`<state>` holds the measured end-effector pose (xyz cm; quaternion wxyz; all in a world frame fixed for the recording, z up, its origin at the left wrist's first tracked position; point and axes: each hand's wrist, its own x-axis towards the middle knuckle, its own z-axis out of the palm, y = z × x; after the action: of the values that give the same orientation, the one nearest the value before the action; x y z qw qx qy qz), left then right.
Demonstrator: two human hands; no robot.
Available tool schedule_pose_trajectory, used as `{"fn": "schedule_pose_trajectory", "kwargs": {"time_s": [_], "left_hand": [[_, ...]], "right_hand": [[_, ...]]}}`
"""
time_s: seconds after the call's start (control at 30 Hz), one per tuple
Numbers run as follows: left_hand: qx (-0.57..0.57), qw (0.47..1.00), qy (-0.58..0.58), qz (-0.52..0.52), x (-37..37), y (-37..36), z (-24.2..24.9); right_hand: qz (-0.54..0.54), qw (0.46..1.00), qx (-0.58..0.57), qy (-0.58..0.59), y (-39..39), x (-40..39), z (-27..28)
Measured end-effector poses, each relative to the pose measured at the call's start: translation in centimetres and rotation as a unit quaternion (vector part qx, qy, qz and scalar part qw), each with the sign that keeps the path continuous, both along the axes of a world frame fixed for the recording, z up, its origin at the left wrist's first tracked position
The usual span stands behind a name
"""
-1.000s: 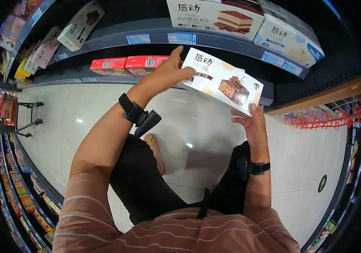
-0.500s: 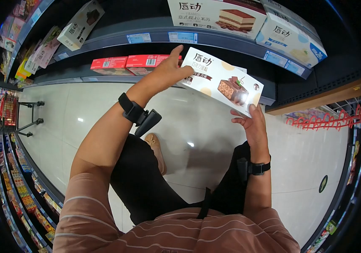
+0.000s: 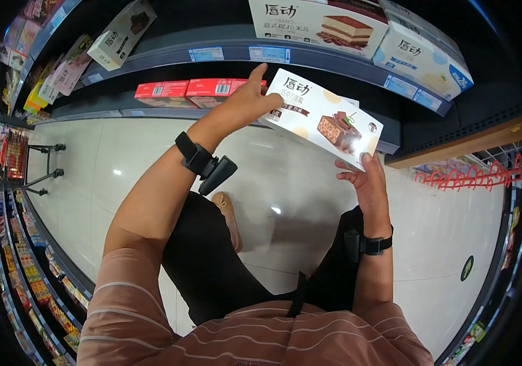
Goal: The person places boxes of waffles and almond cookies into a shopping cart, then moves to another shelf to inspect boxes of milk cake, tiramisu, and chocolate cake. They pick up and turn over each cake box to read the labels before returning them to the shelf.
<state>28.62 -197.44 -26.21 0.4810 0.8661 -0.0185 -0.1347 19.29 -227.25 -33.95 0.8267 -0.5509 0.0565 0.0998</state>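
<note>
A white chocolate cake box is held tilted in front of the shelf, its printed cake picture facing me. My left hand grips its upper left end, thumb on the front face, index finger stretched up towards the shelf edge. At the lower right corner, my right hand pinches the box with the thumb on the front and fingers beneath. Behind the box, partly covered by my left hand, red boxes lie on the lower shelf.
The upper shelf carries a tiramisu box, a white and blue box and another cake box further left. Red hooks stick out at right. A shopping cart stands at far left on the tiled floor.
Almost nothing differs. The view has shifted very slightly, and both hands keep the same hold on the box.
</note>
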Motion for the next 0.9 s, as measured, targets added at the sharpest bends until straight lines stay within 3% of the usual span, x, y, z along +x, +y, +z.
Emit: {"fn": "schedule_pose_trajectory", "kwargs": {"time_s": [0.77,0.9], "left_hand": [[-0.004,0.999,0.041,-0.008,1.2,0.5,-0.9],[0.007,1.000,-0.010,0.000,1.1,0.7,-1.4]], "right_hand": [[0.001,1.000,0.005,0.002,-0.1,0.5,-0.9],[0.006,1.000,-0.003,0.010,-0.4,0.5,-0.7]]}}
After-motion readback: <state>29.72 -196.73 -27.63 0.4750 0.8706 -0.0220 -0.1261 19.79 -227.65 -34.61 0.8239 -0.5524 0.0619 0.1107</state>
